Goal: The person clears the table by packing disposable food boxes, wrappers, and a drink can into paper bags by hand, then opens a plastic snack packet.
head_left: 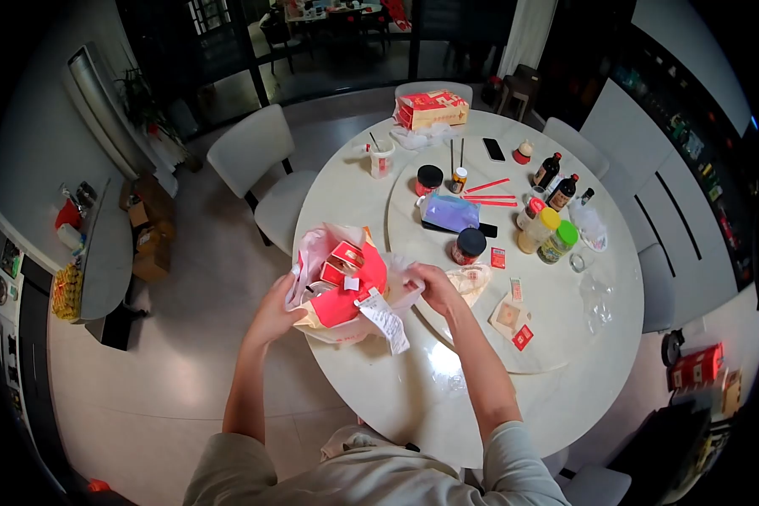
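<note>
A thin white plastic bag (339, 336) hangs between my two hands at the near left edge of the round table. My left hand (277, 310) grips its left rim, fingers closed on the plastic. On the other side my right hand (435, 288) pinches the bag's right edge, pulling it outward. Inside the bag sit red and cream food boxes (344, 261) and red paper packaging (337, 305). A printed receipt (384, 320) dangles over the front of the bag. Just right of my right hand lies a crumpled paper wrapper (471, 282).
On the round marble table (379, 405) stand jars with yellow (538, 231) and green lids (558, 242), dark bottles (562, 192), a dark-lidded jar (469, 246), a drink cup (380, 158), a phone (493, 150) and a red box (432, 108). A pale chair (257, 160) stands at the left.
</note>
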Tool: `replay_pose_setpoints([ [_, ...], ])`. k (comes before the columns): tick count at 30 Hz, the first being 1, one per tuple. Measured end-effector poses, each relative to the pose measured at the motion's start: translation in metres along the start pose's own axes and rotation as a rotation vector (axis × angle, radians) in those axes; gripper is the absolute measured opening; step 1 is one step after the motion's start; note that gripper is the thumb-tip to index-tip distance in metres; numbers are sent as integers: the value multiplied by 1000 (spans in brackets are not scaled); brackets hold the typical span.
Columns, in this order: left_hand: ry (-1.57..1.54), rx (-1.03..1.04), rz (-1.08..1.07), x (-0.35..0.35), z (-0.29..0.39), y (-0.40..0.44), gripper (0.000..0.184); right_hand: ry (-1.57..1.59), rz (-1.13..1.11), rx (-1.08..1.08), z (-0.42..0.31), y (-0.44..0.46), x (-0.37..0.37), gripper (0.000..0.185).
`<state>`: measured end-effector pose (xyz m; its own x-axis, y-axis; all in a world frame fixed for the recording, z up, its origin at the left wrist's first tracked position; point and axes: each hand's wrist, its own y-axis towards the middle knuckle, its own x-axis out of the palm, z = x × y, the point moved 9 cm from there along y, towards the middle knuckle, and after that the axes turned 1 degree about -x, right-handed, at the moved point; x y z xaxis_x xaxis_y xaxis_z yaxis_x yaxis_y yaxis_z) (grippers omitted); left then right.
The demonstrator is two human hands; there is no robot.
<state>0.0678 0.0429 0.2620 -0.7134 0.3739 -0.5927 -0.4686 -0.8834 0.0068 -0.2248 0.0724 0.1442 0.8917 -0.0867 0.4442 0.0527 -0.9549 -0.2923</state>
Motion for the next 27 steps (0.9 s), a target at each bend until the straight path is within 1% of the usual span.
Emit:
replay_pose_setpoints([
  [1, 34, 14, -16, 0, 5, 1, 80, -204, -50, 65, -4, -3, 9, 17],
  [2, 4, 1, 0, -1, 7, 1, 82, -421, -91, 140, 1, -3, 12, 19],
  [5, -59, -35, 18, 1, 4, 0, 86, -692, 109, -68, -24, -2, -1, 17],
  [6, -61, -45, 11, 2, -5, 2, 87, -253, -23, -181, -29, 2, 1, 13],
  [7, -63, -56, 6, 4, -10, 2, 88, -16, -20, -167, -40, -5, 7, 13],
  [9, -73, -13, -22, 5, -5, -1, 88, 459, -16, -128, -58, -21, 20, 13],
  [10, -76, 10, -37, 4, 0, 0, 88, 522, -14, -130, -55, -20, 18, 15],
  [13, -10, -53, -110, 8, 17, -2, 83, 163, 133, -156, -47, -5, -1, 24],
  [14, -1, -16, -138, 13, 23, -1, 80, -82, 237, -159, -47, -4, -12, 28],
  [16, 17, 60, -194, 22, 32, 2, 74, -575, 438, -162, -68, -13, -5, 37],
  [19, 52, 224, -231, 44, 44, 11, 70, -656, 352, -229, -83, -7, 22, 44],
  [20, 168, 171, -242, 52, 44, 13, 74, -815, 292, -406, -78, 7, 24, 43],
  [23, 413, 145, -269, 77, 61, 19, 75, -1107, 186, -557, -89, -18, 85, 43],
  [24, 470, 175, -238, 85, 66, 20, 71, -1162, 178, -606, -86, -23, 98, 43],
  [26, 585, 235, -179, 105, 69, 25, 61, -1174, 183, -660, -83, -31, 108, 43],
  [27, 625, 232, -209, 113, 68, 30, 57, -1182, 185, -686, -84, -35, 112, 44],
])
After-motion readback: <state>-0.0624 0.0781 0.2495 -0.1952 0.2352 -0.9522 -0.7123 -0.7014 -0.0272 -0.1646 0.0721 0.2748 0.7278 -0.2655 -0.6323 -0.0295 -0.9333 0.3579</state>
